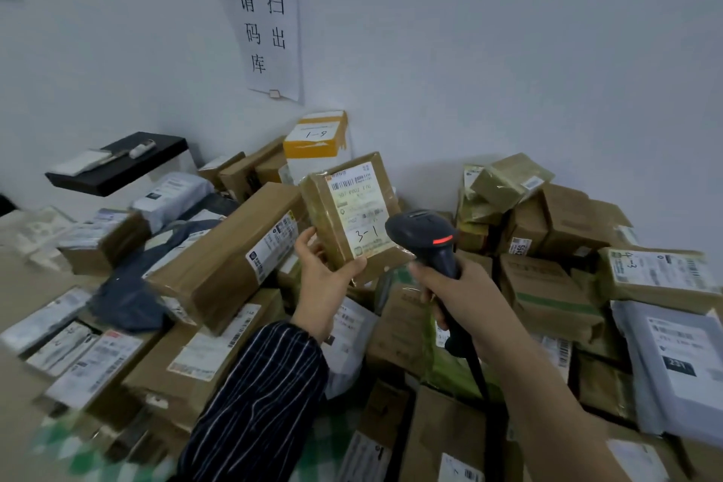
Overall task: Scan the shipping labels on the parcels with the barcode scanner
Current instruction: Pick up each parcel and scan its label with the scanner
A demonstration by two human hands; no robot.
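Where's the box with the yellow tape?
In the head view, centre-left, the yellow-taped box stands against the wall under the paper sign, behind the held parcel.

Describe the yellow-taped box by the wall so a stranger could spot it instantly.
Find the white paper sign with black characters taped to the wall. Below it, at the back of the parcel heap, stands a white cardboard box with yellow tape. Its neighbours are brown; it alone is marked 1-9.

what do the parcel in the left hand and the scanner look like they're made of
The held parcel looks like brown cardboard under glossy clear tape, going by the sheen. The barcode scanner is apparently matte dark plastic, with a smooth moulded head.
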